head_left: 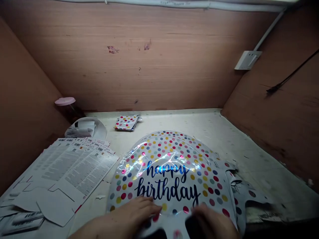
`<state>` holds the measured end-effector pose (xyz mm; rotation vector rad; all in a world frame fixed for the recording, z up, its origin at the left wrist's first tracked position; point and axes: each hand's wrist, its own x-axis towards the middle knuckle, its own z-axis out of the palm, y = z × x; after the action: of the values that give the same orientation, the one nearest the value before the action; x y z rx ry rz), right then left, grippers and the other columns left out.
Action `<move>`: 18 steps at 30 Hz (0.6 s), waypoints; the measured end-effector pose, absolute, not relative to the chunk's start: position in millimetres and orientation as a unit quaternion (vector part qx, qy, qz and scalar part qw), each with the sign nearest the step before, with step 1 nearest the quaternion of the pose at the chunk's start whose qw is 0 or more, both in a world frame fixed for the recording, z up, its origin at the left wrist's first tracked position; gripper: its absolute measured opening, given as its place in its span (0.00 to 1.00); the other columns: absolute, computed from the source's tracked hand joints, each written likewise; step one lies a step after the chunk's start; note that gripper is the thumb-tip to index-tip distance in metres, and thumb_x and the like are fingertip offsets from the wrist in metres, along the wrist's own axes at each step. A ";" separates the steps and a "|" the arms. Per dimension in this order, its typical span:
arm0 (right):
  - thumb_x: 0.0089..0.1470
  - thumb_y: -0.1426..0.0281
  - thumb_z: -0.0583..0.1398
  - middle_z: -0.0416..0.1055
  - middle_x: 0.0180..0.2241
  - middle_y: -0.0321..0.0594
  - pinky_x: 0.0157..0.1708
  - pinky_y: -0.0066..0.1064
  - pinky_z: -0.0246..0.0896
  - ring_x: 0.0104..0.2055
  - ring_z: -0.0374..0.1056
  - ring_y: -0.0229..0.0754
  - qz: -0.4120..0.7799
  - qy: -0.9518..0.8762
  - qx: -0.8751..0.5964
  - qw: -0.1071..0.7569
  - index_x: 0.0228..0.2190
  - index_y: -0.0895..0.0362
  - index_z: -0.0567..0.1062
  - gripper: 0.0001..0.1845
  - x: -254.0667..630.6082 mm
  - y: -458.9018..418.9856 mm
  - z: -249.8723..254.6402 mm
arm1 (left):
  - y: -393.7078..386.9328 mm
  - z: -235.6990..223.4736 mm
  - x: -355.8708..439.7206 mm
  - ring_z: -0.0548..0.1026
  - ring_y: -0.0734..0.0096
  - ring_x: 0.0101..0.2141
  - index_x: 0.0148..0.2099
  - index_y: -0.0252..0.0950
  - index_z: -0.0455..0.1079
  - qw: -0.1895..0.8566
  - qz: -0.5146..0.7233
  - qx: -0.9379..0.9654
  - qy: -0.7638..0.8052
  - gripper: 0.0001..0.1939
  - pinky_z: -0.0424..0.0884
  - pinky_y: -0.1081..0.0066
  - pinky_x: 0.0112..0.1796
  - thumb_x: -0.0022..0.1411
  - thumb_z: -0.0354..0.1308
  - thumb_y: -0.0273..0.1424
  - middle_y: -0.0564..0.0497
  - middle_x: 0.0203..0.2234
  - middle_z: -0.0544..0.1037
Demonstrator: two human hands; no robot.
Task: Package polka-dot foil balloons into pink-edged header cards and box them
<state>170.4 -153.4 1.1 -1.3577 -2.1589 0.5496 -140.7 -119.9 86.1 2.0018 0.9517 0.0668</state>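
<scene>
A flat round foil balloon (171, 154) with coloured dots and "happy birthday" lettering lies before me on the worktop, its near part at the bottom of the view. My left hand (132, 212) is closed on the near part of the balloon, fingers curled over the foil below the lettering. Opposite it, my right hand (214, 220) is closed on the same foil, slightly blurred. Dark shapes show between the hands; I cannot make out what they are. More dotted foil (241, 192) sticks out beneath the balloon on the right.
Printed card sheets (74, 166) are fanned out on the left, near a white tape roll (101, 127) and a pink-lidded container (65, 101). A folded dotted foil packet (126, 122) lies farther back. Wooden walls enclose the worktop (199, 121); a white switch box (248, 60) is on the right.
</scene>
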 end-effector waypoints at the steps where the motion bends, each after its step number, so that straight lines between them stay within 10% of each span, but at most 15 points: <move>1: 0.66 0.62 0.45 0.76 0.29 0.37 0.28 0.34 0.68 0.28 0.74 0.43 0.198 -0.793 -0.518 0.252 0.39 0.46 0.74 0.18 163.0 -135.0 13.5 | -128.2 82.2 -148.5 0.69 0.54 0.56 0.64 0.52 0.60 0.444 0.032 0.783 0.434 0.35 0.65 0.61 0.57 0.54 0.63 0.43 0.51 0.59 0.70; 7: 0.66 0.68 0.48 0.77 0.36 0.42 0.35 0.31 0.63 0.38 0.73 0.44 0.157 -0.769 -0.617 0.058 0.39 0.55 0.71 0.13 126.3 0.1 54.0 | -82.4 51.5 -187.6 0.77 0.51 0.43 0.58 0.36 0.65 0.322 0.153 0.635 0.685 0.27 0.74 0.58 0.42 0.62 0.49 0.45 0.44 0.41 0.79; 11: 0.64 0.69 0.52 0.76 0.43 0.50 0.42 0.38 0.65 0.45 0.72 0.51 0.120 -0.769 -0.625 0.058 0.47 0.59 0.71 0.13 116.6 32.3 53.0 | -83.9 35.2 -166.8 0.63 0.44 0.61 0.64 0.38 0.62 0.068 0.201 0.716 0.665 0.28 0.61 0.46 0.58 0.65 0.48 0.44 0.41 0.58 0.70; 16: 0.62 0.69 0.54 0.63 0.60 0.50 0.63 0.48 0.48 0.64 0.54 0.54 0.041 -0.842 -0.528 0.100 0.53 0.59 0.71 0.19 135.9 -27.4 58.7 | -105.9 12.7 -140.9 0.48 0.33 0.66 0.68 0.52 0.53 0.099 0.068 0.865 0.487 0.35 0.50 0.31 0.59 0.63 0.53 0.53 0.49 0.67 0.55; 18: 0.56 0.65 0.58 0.67 0.58 0.45 0.60 0.47 0.57 0.60 0.61 0.54 0.066 -0.904 -0.415 0.080 0.52 0.54 0.73 0.22 159.1 -60.6 46.9 | -106.2 8.8 -143.6 0.48 0.34 0.66 0.69 0.53 0.50 0.107 0.063 0.863 0.490 0.34 0.51 0.30 0.58 0.65 0.51 0.51 0.51 0.68 0.53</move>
<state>159.1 -60.6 46.9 -1.2411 -2.7044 0.1967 -143.6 -106.2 8.8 2.5398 1.4414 0.1845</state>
